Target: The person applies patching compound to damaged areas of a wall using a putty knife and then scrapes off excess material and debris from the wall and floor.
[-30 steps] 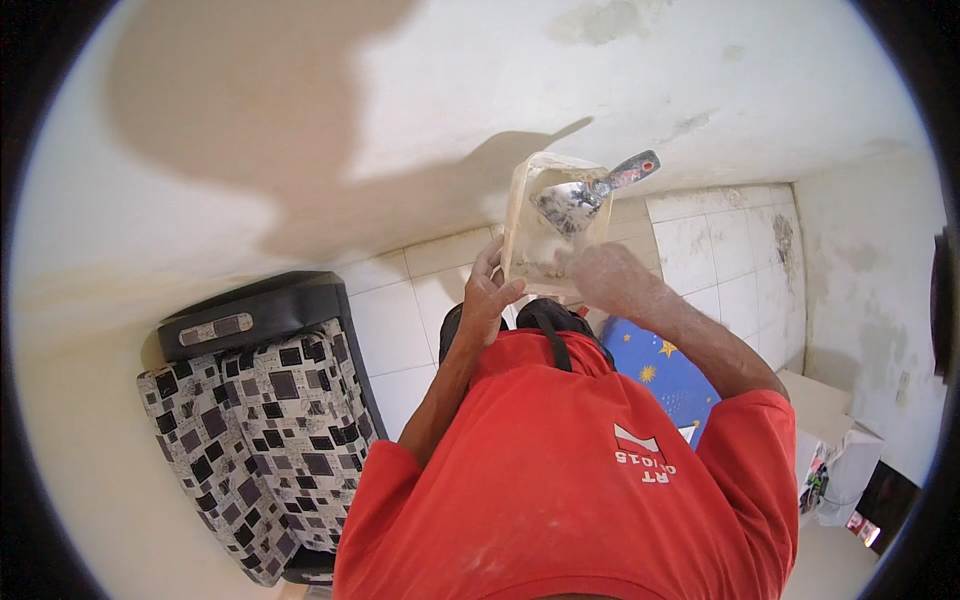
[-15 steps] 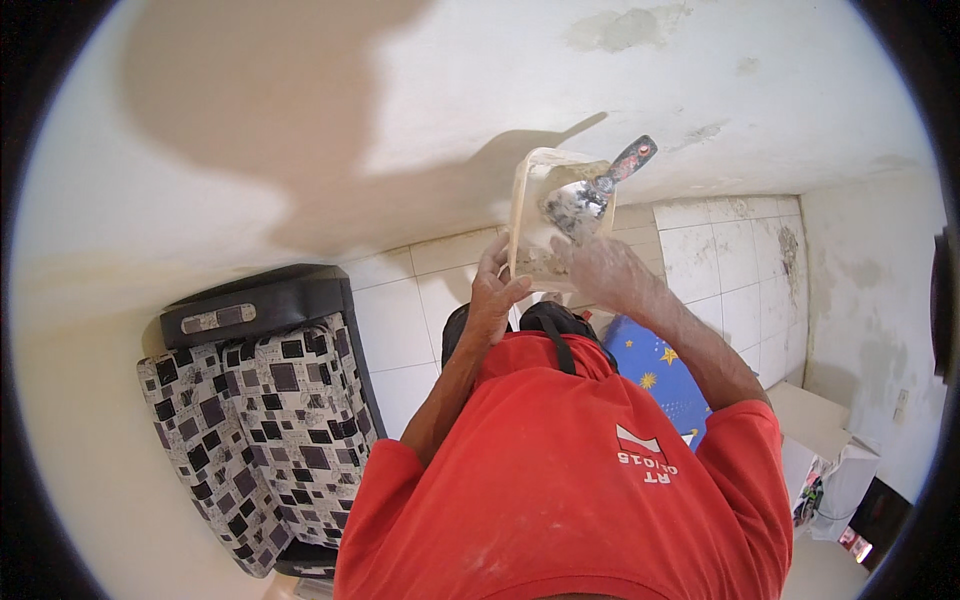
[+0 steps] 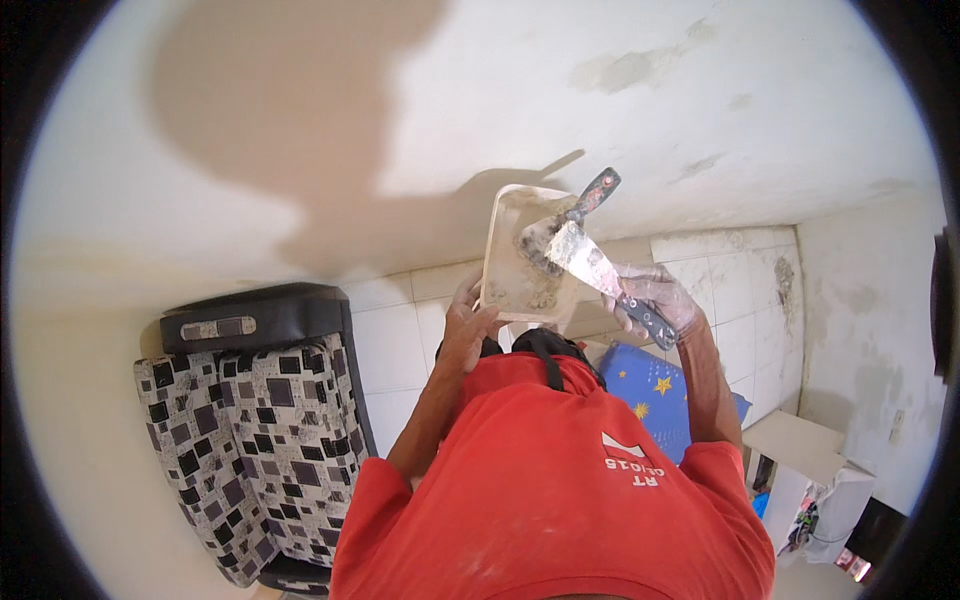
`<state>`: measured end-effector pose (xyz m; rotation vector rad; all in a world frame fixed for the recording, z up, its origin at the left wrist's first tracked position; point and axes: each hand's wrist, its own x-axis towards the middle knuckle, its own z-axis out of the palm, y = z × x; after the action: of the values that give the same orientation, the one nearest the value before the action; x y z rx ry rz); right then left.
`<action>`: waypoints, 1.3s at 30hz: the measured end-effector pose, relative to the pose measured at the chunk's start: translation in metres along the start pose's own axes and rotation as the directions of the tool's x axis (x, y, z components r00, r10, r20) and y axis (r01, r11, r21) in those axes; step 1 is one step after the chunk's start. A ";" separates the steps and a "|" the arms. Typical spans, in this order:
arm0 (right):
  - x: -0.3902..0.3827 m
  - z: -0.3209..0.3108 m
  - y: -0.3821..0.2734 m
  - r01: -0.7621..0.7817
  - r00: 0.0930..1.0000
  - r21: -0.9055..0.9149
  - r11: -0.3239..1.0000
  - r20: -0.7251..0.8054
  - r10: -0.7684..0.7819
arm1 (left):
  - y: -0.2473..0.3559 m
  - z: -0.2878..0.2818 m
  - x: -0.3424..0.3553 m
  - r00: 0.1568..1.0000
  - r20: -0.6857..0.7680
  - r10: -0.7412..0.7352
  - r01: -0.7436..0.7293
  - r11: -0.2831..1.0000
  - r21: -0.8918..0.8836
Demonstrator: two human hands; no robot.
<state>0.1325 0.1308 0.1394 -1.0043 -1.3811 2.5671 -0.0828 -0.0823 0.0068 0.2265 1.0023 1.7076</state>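
Observation:
My left hand [image 3: 466, 325] is closed on the near left corner of a shallow, pale rectangular tray [image 3: 507, 262], holding it in front of the wall. Greyish filler is smeared inside the tray. A putty knife with a red-and-black handle [image 3: 600, 192] rests in it, its handle jutting past the far right rim. My right hand [image 3: 660, 296], dusted white, grips a second putty knife [image 3: 585, 259] by its dark handle. That knife's blade carries pale filler at its tip and reaches over the tray, overlapping the first knife in view.
A whitish wall [image 3: 480, 90] with grey patches stands ahead. To the left is a sofa [image 3: 290, 430] with a checked pattern. A blue star-printed item [image 3: 640, 385] lies by my right arm, on white floor tiles [image 3: 375, 325]. Boxy pale furniture [image 3: 795, 440] stands at the right.
My right hand has drawn back rightward from the tray's near edge, and the putty knife in it now shows plainly. The tray has shifted a little left and toward me.

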 end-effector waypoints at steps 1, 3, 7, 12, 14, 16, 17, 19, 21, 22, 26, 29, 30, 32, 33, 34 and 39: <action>0.001 0.000 0.001 0.004 0.999 0.051 0.999 0.041 -0.007 | 0.003 -0.002 0.000 1.000 0.006 0.005 -0.005 1.000 -0.002; 0.001 -0.004 0.001 0.025 0.991 0.114 0.993 0.129 -0.040 | 0.004 0.000 0.001 1.000 0.020 0.021 -0.021 1.000 -0.003; -0.010 0.008 -0.010 0.033 0.997 0.200 0.979 0.055 -0.045 | 0.000 -0.001 0.003 0.998 -0.047 -0.042 0.045 0.997 0.056; -0.027 0.008 -0.050 0.301 0.937 0.102 0.948 0.154 -0.314 | -0.008 0.000 -0.002 1.000 0.010 0.004 -0.004 0.999 -0.035; -0.032 0.015 -0.089 0.453 0.873 -0.387 0.803 0.009 -0.487 | -0.011 -0.006 0.000 1.000 -0.028 -0.003 0.002 1.000 -0.022; -0.010 0.009 -0.106 0.560 0.663 -0.714 0.420 0.082 -0.745 | -0.013 -0.005 -0.001 0.999 -0.039 0.002 -0.001 1.000 0.026; 0.000 0.006 -0.115 0.464 0.418 -0.884 -0.053 0.272 -0.867 | -0.014 -0.005 -0.002 0.998 -0.058 0.007 -0.003 0.998 0.071; 0.004 -0.005 -0.133 0.301 0.473 -0.949 -0.098 0.237 -0.848 | -0.012 0.000 -0.004 0.999 -0.047 0.003 0.000 0.998 0.068; 0.013 -0.016 -0.151 0.138 0.520 -0.980 -0.142 0.193 -0.832 | -0.011 0.003 -0.005 0.999 -0.045 0.002 0.001 0.997 0.071; 0.017 -0.022 -0.161 0.102 0.507 -0.965 -0.240 0.258 -0.822 | -0.012 0.005 -0.005 0.998 -0.068 0.001 0.004 0.997 0.074; 0.034 -0.026 -0.189 0.048 0.472 -0.904 -0.424 0.395 -0.788 | -0.018 0.004 -0.008 0.994 -0.106 0.029 -0.024 0.998 0.050; 0.036 -0.026 -0.207 0.045 0.445 -0.860 -0.508 0.472 -0.761 | -0.020 0.004 -0.010 0.993 -0.117 0.021 -0.014 0.998 0.057; 0.036 -0.026 -0.210 0.050 0.446 -0.859 -0.510 0.476 -0.758 | -0.022 0.003 -0.010 0.992 -0.121 0.023 -0.017 0.998 0.055; 0.037 -0.027 -0.215 -0.027 0.484 -0.868 -0.496 0.423 -0.766 | -0.027 0.001 -0.008 0.993 -0.112 0.041 -0.036 0.998 0.046; 0.037 -0.024 -0.216 -0.024 0.485 -0.867 -0.498 0.426 -0.764 | -0.028 0.000 -0.008 0.993 -0.115 0.042 -0.037 0.998 0.044; 0.038 -0.021 -0.218 -0.022 0.467 -0.867 -0.497 0.431 -0.772 | -0.029 -0.001 -0.008 0.993 -0.108 0.037 -0.037 0.999 0.004; 0.043 -0.008 -0.217 -0.151 0.423 -0.883 -0.445 0.349 -0.836 | -0.027 0.005 -0.006 0.993 -0.113 0.032 -0.035 0.999 -0.024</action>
<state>0.0507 0.2804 0.2803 -0.6577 -2.4900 -0.3035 -0.0585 -0.0839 -0.0075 0.1316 1.0630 1.7788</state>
